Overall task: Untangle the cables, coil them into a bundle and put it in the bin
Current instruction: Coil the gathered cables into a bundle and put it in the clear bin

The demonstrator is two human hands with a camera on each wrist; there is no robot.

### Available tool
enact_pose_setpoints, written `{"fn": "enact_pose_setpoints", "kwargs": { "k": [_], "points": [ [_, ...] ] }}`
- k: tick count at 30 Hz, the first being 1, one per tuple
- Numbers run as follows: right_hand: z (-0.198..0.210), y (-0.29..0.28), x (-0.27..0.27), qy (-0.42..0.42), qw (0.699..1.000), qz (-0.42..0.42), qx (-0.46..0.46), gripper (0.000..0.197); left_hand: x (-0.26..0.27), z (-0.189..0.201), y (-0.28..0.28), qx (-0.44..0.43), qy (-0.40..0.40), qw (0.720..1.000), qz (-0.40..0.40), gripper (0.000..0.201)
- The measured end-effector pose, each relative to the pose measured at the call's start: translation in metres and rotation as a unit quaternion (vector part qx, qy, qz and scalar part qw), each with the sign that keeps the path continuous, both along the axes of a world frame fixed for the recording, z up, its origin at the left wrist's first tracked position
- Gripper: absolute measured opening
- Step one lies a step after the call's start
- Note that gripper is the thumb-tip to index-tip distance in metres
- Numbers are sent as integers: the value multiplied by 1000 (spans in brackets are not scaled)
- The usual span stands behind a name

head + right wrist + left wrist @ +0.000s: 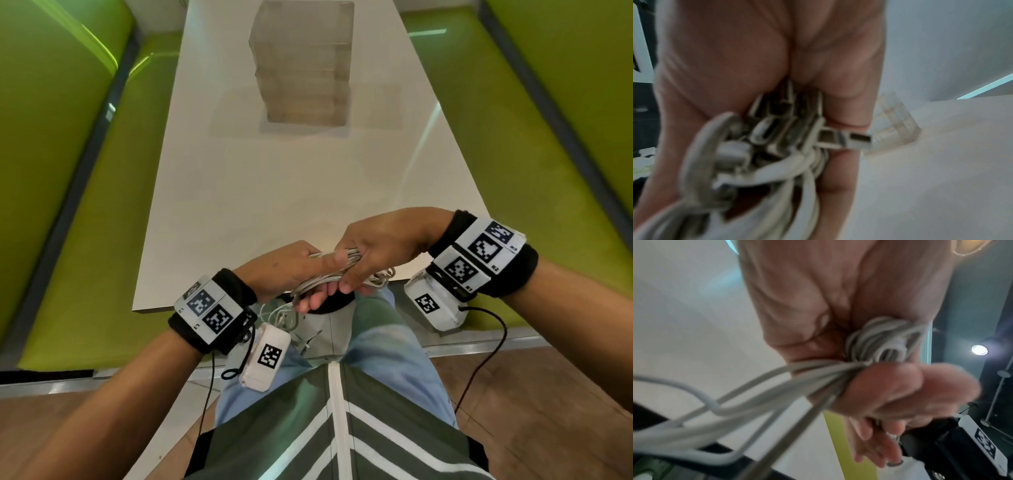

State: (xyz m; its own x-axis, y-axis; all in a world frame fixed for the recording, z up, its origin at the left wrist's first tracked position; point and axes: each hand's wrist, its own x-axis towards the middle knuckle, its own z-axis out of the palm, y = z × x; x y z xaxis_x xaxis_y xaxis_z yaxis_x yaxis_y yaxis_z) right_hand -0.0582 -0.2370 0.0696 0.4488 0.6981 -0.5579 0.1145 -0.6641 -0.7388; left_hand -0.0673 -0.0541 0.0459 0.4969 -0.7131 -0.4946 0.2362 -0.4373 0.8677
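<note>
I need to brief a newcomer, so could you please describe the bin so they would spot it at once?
Follow the long white table between the green benches to its far end. The bin stands there alone: a tall, clear, box-shaped container, the only thing resting on the tabletop.

The head camera looks steeply down from above along the white table (274, 192) toward the clear bin (303, 61), while each wrist camera sits tight against its palm, facing the fingers, and all three views share the grey cables (337, 270) (777, 386) (764, 159).
</note>
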Motion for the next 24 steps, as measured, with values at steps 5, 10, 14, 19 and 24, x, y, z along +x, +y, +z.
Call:
{"fn": "enact_pose_setpoints", "kwargs": {
  "k": [5,10,14,19,24],
  "points": [
    [-8,-4,-2,8,1000,-19,12,26,-2,0,-4,39,-50,998,16,58],
    [-13,-3,-7,23,998,-33,40,28,-5,-2,-6,35,-65,997,7,59],
    [-17,-3,-8,-27,999,-22,16,29,-2,-6,-7,32,-81,996,6,64],
    [-18,-2,-6,-50,998,-36,3,31,2,-8,-9,26,-93,995,16,55],
    [-19,-5,-7,-52,997,-49,-12,22,3,-18,-9,17,-79,997,-9,63]
  ]
}}
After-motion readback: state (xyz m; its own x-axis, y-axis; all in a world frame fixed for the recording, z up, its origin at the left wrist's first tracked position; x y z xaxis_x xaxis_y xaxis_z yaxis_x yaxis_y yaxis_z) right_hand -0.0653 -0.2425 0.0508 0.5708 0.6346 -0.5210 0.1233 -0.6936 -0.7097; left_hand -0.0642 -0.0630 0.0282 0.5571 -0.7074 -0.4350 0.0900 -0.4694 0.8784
